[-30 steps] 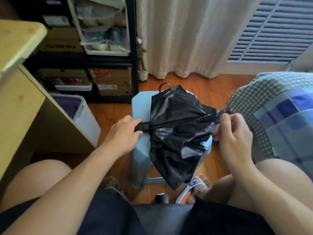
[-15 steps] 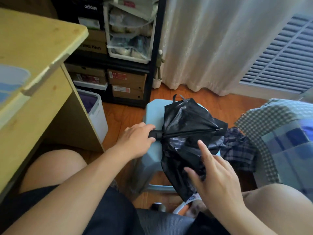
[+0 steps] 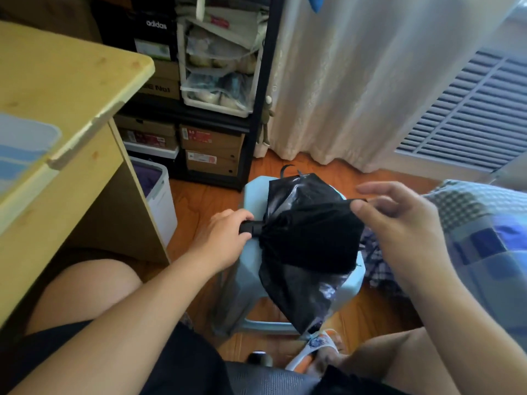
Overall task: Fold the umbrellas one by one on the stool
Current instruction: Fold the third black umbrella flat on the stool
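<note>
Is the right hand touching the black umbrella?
Touching. In the head view, the right hand pinches a fold of the black umbrella between thumb and fingers, with cloth pulled up to them.

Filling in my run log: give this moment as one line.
left hand: grips handle | right hand: pinches canopy edge | black umbrella: unfolded, on blue stool | step: folding underway
</note>
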